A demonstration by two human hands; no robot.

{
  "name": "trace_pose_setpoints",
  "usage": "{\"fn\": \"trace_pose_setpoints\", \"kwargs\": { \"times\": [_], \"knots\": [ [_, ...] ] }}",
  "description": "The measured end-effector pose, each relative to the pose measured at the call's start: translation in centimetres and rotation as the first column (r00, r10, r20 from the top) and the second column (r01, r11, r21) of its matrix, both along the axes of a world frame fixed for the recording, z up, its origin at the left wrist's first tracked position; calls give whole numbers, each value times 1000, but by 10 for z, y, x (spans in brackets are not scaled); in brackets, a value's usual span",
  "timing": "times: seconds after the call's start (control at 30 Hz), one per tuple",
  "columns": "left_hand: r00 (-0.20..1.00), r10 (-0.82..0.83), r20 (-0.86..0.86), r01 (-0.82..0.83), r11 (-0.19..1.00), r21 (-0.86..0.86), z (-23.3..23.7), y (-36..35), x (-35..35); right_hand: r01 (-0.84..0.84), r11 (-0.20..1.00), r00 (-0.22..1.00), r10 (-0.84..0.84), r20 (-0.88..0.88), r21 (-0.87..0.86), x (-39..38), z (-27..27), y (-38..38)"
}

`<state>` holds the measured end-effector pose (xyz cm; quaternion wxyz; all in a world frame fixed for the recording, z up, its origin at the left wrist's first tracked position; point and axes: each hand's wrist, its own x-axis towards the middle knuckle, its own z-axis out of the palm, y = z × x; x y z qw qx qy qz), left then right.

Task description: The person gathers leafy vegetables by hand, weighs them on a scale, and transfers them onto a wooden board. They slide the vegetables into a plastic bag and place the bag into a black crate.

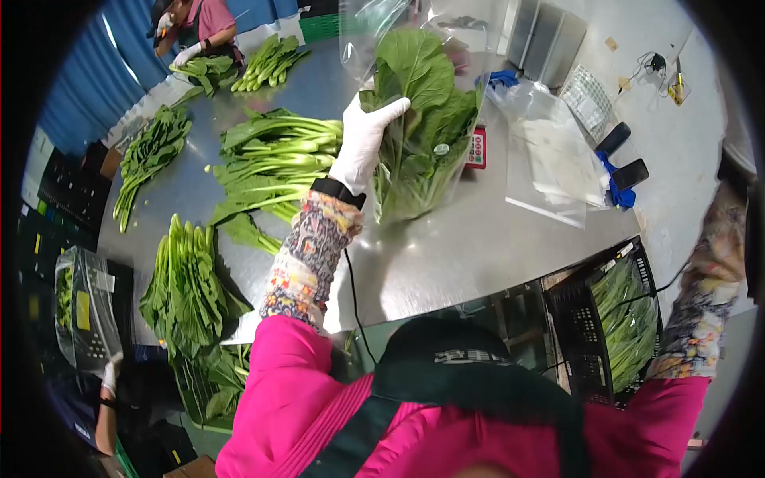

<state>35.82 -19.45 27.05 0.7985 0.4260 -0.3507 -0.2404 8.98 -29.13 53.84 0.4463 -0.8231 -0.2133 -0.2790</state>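
Note:
My left hand [368,143], in a white glove, grips a clear plastic bag [414,203] of broad leafy greens [418,76] and holds it upright above the steel table. The thumb lies across the front of the leaves; the other fingers are mostly hidden behind them. Behind the bag, a red device with buttons [476,149] shows in part. Just left of my hand lies a pile of greens [279,143] with pale stalks. My right arm [701,295] reaches up along the far right edge, and its hand is out of sight.
More greens [187,283] hang over the table's [414,275] near left edge. Flat clear bags [550,155] lie at right, beside two dark objects [629,174]. A black crate [586,334] holds bagged greens at lower right. Co-workers stand far left [211,32] and lower left [107,398].

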Motion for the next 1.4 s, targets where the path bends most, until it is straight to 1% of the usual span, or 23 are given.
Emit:
{"fn": "trace_pose_setpoints", "kwargs": {
  "times": [0.03, 0.1, 0.13, 0.17, 0.2, 0.23, 0.27, 0.33, 0.4, 0.47, 0.5, 0.57, 0.67, 0.7, 0.73, 0.8, 0.83, 0.87, 0.9, 1.07, 1.23, 1.37, 1.4],
  "knots": [
    [1000, -4, 3, 4, 1000, -2, 6, 1, -3, 360, 933, 856, -332, 397, 6, 7, -16, -19],
    [927, 193, 323, -145, 975, -167, 1, 9, -18, 693, 693, 640, -719, 272, 200, 12, -65, -52],
    [710, 260, 655, -269, 959, -89, -13, 26, -26, 754, 632, 594, -773, 224, 179, 24, -94, -73],
    [228, 184, 956, -307, 946, -108, -32, 42, -27, 810, 566, 543, -823, 168, 153, 39, -126, -94],
    [-4, -120, 993, -216, 969, 116, -49, 57, -40, 740, 657, 642, -754, 141, 142, 57, -163, -105],
    [-120, -158, 980, -160, 977, 138, -86, 76, -56, 658, 740, 732, -672, 113, 138, 75, -198, -112],
    [-225, -332, 916, -113, 943, 314, -117, 90, -71, 679, 732, 734, -677, 60, -55, 91, -231, -121],
    [-356, -330, 874, -76, 943, 325, -168, 138, -100, 636, 628, 682, -729, -55, -448, 109, -300, -136],
    [83, -429, 900, -157, 886, 436, -172, 184, -139, 492, 501, 679, -733, -46, -712, 114, -345, -157],
    [559, -263, 787, -342, 790, 508, -182, 220, -184, 479, 784, 706, -611, -358, -394, 100, -341, -135],
    [755, -67, 652, -433, 696, 572, -185, 232, -207, 474, 841, 676, -538, -503, -262, 88, -339, -119],
    [985, 171, -16, -97, 630, 771, -195, 220, -245, 479, 862, 732, -497, -466, -167, 51, -348, -86],
    [869, 16, -494, 376, 627, 682, -205, 190, -271, 391, 919, 610, -227, -759, 40, -8, -353, -49],
    [847, 11, -532, 407, 631, 661, -195, 174, -278, 339, 938, 616, -163, -771, 73, -28, -361, -39],
    [840, 19, -542, 413, 625, 663, -201, 163, -284, 366, 924, 459, -73, -885, 113, -46, -352, -25],
    [836, 37, -548, 411, 621, 668, -207, 153, -291, 203, 944, 638, 73, -767, 259, -80, -371, -7],
    [820, 55, -569, 413, 632, 656, -206, 152, -294, 165, 986, 657, -94, -748, 22, -91, -369, 8],
    [803, 72, -591, 416, 643, 643, -205, 152, -298, -3, 997, 760, -51, -648, -82, -96, -381, 15],
    [805, 78, -589, 411, 642, 647, -205, 154, -302, -19, 997, 798, 57, -600, 69, -108, -386, 27],
    [779, 20, -627, 440, 695, 569, -206, 165, -304, -166, 843, 931, -37, -364, -511, -127, -435, 69],
    [811, -26, -584, 442, 682, 583, -202, 173, -300, -212, 842, 909, -16, -416, -496, -135, -434, 78],
    [842, 25, -540, 407, 628, 663, -185, 198, -287, 59, 942, 938, -165, -304, -329, -185, -402, 52],
    [849, -7, -528, 424, 606, 673, -176, 208, -281, -30, 811, 905, -226, -361, -584, -213, -399, 37]
  ]
}}
